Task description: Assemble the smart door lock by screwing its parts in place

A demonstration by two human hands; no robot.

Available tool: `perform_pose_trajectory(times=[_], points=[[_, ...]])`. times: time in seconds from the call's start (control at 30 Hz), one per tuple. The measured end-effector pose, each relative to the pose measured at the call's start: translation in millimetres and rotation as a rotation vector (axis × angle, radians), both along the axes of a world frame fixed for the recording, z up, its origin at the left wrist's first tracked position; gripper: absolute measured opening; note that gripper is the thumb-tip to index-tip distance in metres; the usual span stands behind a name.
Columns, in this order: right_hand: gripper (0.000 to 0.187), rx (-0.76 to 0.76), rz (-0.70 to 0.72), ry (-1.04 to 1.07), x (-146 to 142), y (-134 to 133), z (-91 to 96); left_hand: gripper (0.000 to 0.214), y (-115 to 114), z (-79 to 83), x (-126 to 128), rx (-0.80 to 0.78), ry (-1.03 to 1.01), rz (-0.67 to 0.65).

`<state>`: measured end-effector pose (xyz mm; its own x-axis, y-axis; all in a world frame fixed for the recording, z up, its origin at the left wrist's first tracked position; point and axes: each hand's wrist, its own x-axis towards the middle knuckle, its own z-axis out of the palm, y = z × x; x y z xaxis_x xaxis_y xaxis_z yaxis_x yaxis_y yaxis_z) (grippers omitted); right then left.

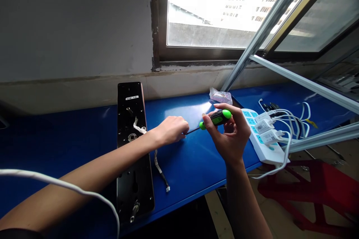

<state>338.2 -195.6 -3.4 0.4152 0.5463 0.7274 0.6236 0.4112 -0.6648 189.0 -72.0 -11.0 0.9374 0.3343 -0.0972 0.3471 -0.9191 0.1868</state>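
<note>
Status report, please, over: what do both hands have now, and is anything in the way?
Right grip shut on green-and-black screwdriver. Left grip at its tip, hold unclear. White cable crosses in front of left forearm.

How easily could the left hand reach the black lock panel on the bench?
Easily, it seems: the left hand sits just beside the black lock panel, its forearm already crossing over it, and nothing stands between them.
</note>
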Motion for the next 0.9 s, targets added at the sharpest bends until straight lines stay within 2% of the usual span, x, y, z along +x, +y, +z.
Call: perform_pose_trajectory(times=[0.2,0.43,0.6,0.73,0.9], points=[[0.035,0.008,0.001,-0.004,2,-1,-0.8,0.014,-1,-4.1,1,-0.018,-0.052,0.002],[0.036,0.035,0.02,0.032,0,-6,8.8,0.007,-7,3.8,-5,-0.035,-0.086,-0.005],[0.037,0.095,0.061,0.089,-4,-8,21.1,0.004,-14,14.7,-32,-0.088,-0.169,-0.007],[0.036,0.082,0.055,0.115,-11,-10,28.0,0.006,-23,22.5,-61,-0.143,-0.287,-0.025],[0.034,0.083,0.109,0.097,-24,-10,34.5,0.004,-34,21.8,-93,-0.199,-0.388,0.004]])
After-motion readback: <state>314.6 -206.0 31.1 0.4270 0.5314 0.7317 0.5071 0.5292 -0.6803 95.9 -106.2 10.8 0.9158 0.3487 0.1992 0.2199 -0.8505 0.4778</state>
